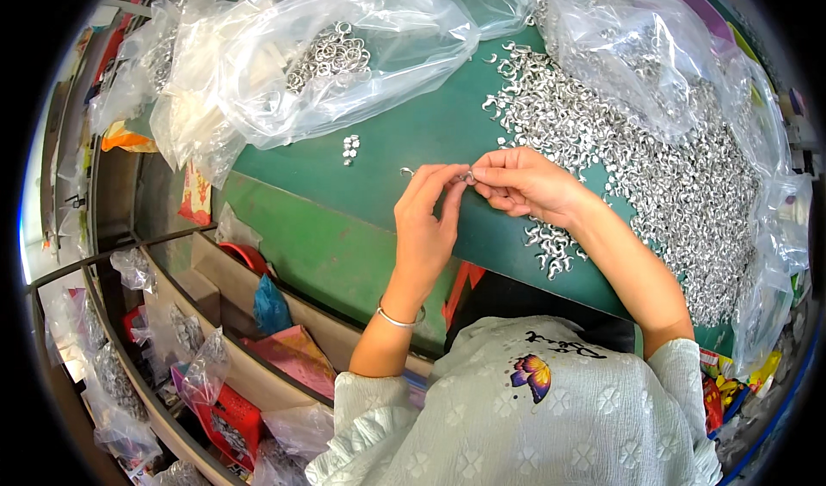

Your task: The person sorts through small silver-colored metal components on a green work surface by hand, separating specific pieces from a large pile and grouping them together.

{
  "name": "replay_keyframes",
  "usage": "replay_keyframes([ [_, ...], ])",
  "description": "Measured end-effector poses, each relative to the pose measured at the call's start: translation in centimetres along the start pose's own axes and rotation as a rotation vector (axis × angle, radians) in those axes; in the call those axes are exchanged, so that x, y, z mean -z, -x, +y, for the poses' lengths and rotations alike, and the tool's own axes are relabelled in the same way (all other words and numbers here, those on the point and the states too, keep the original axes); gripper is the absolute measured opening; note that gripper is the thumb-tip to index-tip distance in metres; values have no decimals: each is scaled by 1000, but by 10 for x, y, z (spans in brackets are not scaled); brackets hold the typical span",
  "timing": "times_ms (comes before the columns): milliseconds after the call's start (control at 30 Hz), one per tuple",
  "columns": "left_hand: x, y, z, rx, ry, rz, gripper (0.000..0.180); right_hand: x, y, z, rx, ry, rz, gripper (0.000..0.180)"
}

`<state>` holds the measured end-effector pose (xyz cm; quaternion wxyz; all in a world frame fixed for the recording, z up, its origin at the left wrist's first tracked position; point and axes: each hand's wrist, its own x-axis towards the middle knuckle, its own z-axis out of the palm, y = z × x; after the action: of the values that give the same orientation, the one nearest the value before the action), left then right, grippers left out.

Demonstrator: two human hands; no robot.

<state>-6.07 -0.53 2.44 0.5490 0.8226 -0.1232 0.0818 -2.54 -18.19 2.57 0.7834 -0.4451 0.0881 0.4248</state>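
Observation:
My left hand (pixel 428 204), with a bangle on its wrist, pinches a small curved silver metal piece (pixel 467 177) between thumb and fingertips. From the other side my right hand (pixel 532 183) has its thumb and forefinger closed on the same piece; the fingertips hide most of it. Beside my left fingertips lies a single silver hook-shaped piece (pixel 406 171) on the green table mat. Farther left sits a little cluster of shiny silver bits (pixel 351 149). A wide heap of loose curved silver pieces (pixel 680 202) spreads beyond my right hand and beside my forearm.
A clear plastic bag (pixel 413 34) with silver rings (pixel 331 56) lies at the far left of the green table (pixel 387 142). Another clear bag (pixel 619 47) covers part of the heap. Below left, an open drawer unit (pixel 249 340) holds small bags and a blue bundle (pixel 271 304).

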Motion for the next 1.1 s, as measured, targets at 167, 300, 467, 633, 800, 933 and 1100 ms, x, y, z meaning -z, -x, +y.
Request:
replay_keyframes([
  [167, 4, 2, -4, 61, -5, 32, 14, -9, -3, 2, 68, 176, 41, 17],
  [300, 8, 3, -11, 156, -91, 101, 12, -15, 0, 2, 149, 390, 171, 16],
  [467, 20, -3, -39, 134, -323, 267, 8, 1, 3, 8, 407, 831, 385, 13],
  [633, 16, 1, -43, 7, -439, 139, 16, 23, 1, -13, 831, 1401, 662, 17],
  [800, -2, 6, -37, -63, -551, 47, 24, 26, -39, -6, 828, 1853, 792, 38],
  [933, 3, 10, -38, -61, -563, 67, 27, 23, -15, 8, 745, 2005, 690, 38],
  [1100, 8, -49, -36, -197, -368, -80, 34, 55, -7, -19, 924, 1666, 646, 28],
])
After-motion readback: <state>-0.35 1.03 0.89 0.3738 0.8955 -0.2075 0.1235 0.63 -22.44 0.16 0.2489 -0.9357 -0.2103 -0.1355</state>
